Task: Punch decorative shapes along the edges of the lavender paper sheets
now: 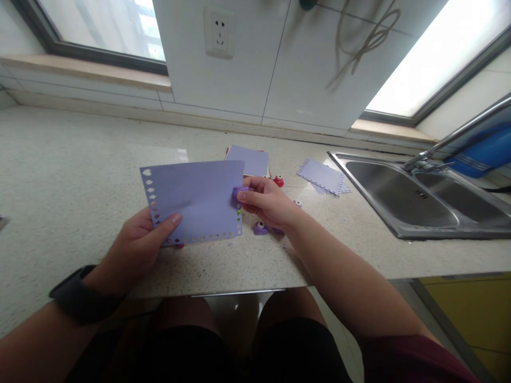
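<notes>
At the pale counter (91, 213), our left hand (138, 247) grips the purple sheet (195, 199), perhaps for steadiness; our right hand (271, 202) pinches a purple punch (239, 192) at its edge.

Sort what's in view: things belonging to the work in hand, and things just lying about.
In the work:
Purple sheet, in the left hand
Purple punch at its edge, in the right hand
Likely: red punch, paper stack, loose punched sheets

Just there:
Sink
Tap
Wall socket
Looped cord
</notes>
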`<state>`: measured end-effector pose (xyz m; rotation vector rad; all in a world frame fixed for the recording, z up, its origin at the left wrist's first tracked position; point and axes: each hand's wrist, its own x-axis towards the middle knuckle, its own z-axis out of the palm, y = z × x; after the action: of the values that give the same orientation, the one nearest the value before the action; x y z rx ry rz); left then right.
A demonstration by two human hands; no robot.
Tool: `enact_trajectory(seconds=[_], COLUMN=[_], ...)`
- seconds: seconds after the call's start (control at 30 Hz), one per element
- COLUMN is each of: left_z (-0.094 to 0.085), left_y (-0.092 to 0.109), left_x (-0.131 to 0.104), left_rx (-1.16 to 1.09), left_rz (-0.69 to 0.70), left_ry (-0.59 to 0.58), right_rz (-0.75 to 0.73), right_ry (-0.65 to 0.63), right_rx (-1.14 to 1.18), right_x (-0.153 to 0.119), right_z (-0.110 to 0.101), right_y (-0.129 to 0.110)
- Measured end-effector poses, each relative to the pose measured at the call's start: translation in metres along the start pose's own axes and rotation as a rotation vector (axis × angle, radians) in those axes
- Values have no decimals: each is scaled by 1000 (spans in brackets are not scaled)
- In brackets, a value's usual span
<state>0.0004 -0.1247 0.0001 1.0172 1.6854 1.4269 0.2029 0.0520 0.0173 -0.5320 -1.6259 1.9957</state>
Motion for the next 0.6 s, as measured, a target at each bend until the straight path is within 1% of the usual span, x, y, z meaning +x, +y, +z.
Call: enact_trajectory(seconds=[0.17,0.33,0.6], left_z=[-2,-2,-2], left_y=[-2,-1,1], left_x=[0,0,-1], left_rx=[9,57,78], left_rz=[36,64,20], left_ry=[-18,-20,-16], right_rz=[-17,-28,-54], right_ry=[-14,4,-9], right_rx=[-4,-9,-18], right_x=[-1,-2,-2], right_z=[1,2,-1], right_y=[-2,-3,-1])
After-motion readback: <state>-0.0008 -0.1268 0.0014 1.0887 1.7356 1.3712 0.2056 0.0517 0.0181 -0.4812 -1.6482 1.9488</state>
